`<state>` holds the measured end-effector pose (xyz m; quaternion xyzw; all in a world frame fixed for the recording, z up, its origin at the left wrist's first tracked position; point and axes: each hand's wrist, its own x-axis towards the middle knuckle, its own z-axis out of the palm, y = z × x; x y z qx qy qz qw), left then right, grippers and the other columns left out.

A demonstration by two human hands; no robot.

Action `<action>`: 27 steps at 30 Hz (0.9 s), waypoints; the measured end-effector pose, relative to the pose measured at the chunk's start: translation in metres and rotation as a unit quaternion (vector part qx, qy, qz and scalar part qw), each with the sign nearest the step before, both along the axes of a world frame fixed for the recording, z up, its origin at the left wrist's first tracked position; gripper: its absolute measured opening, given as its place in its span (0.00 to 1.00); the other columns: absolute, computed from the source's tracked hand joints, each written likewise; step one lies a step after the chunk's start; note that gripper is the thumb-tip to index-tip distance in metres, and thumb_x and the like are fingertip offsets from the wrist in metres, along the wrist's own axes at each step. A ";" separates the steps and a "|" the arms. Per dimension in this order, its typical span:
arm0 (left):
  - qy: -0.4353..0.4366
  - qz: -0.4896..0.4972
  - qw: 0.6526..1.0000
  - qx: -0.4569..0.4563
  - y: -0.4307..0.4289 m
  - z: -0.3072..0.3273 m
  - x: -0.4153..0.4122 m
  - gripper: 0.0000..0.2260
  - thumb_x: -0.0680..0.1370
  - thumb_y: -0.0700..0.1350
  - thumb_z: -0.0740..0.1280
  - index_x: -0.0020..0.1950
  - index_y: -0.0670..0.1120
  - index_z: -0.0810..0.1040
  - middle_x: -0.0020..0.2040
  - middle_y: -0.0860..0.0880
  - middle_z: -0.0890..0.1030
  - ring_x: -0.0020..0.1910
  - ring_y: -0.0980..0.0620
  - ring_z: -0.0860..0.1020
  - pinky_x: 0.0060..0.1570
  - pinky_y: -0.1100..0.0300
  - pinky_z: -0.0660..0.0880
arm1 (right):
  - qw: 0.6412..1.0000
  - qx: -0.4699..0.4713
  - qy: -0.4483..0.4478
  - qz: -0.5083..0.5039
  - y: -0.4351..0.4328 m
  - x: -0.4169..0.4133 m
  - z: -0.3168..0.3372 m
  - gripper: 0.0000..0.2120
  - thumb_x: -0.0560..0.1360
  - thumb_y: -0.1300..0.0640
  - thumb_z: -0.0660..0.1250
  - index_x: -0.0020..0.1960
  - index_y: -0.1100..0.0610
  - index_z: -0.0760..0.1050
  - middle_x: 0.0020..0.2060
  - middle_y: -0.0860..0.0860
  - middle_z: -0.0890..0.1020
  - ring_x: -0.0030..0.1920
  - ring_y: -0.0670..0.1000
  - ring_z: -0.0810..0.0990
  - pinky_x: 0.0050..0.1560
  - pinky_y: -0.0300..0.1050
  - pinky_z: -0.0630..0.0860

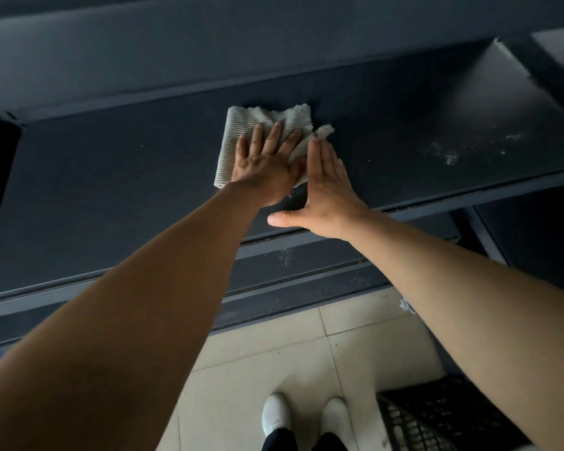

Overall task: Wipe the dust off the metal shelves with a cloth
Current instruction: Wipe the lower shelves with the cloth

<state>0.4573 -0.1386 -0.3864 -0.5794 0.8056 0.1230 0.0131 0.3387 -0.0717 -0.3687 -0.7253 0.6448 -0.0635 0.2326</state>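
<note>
The left hand (267, 157) presses flat on the cloth (258, 117) on the shelf (111, 177); the right hand (326, 196), fingers straight, touches its edge. Ungripped, the cloth may bunch — and miss the dust (450, 154) at right.

The cloth (261, 120) is a pale ribbed rag, kinda bunched up on its right side, lying flat around the middle of the dark metal shelf (111, 190). Shelf's matte blue-black, with whitish dust smears (450, 154) off to the right, well apart from the cloth.
</note>
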 end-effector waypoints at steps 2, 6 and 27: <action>0.003 -0.011 1.000 0.007 0.003 0.001 -0.002 0.25 0.79 0.61 0.43 0.74 0.59 0.42 0.77 0.53 0.40 0.74 0.48 0.37 0.72 0.47 0.36 | 1.000 -0.005 0.021 -0.017 0.003 0.000 0.000 0.65 0.63 0.29 0.69 0.76 0.62 0.31 0.77 0.57 0.36 0.77 0.54 0.36 0.76 0.51 0.37; 0.004 -0.035 0.999 0.013 0.012 0.001 0.005 0.25 0.79 0.61 0.43 0.74 0.59 0.41 0.76 0.54 0.40 0.74 0.49 0.37 0.72 0.47 0.36 | 0.998 -0.014 0.057 0.000 0.010 -0.006 0.003 0.62 0.65 0.28 0.66 0.76 0.61 0.33 0.77 0.56 0.37 0.77 0.53 0.36 0.75 0.52 0.36; -0.013 0.145 0.989 -0.002 0.082 0.002 0.012 0.29 0.76 0.66 0.45 0.75 0.59 0.43 0.77 0.52 0.43 0.75 0.47 0.38 0.71 0.45 0.37 | 0.985 -0.013 0.112 0.131 0.011 -0.080 0.009 0.52 0.73 0.31 0.59 0.77 0.60 0.34 0.78 0.56 0.40 0.77 0.54 0.40 0.76 0.52 0.39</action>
